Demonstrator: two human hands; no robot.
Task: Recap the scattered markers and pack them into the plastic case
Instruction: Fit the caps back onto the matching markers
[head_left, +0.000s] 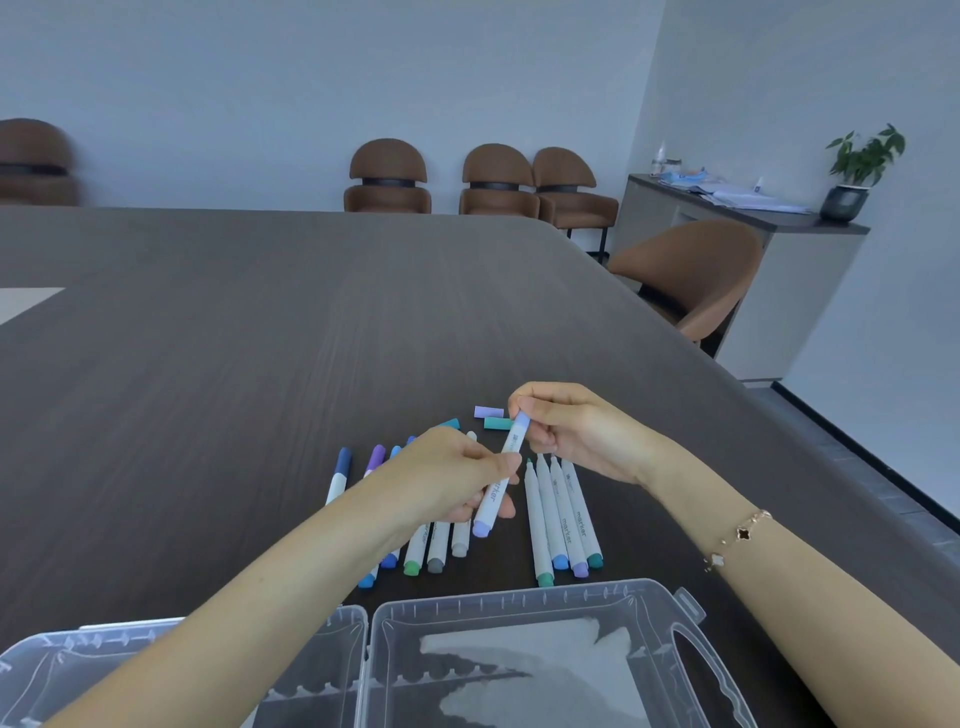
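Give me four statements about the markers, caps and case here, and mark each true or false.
1. Both hands, left and right, hold one white lilac-ended marker. True.
2. The clear plastic case is closed. False: it lies open.
3. Two loose caps, lilac and teal, lie on the dark wooden table. True.
4. Markers are already in the case. False: none are visible inside.
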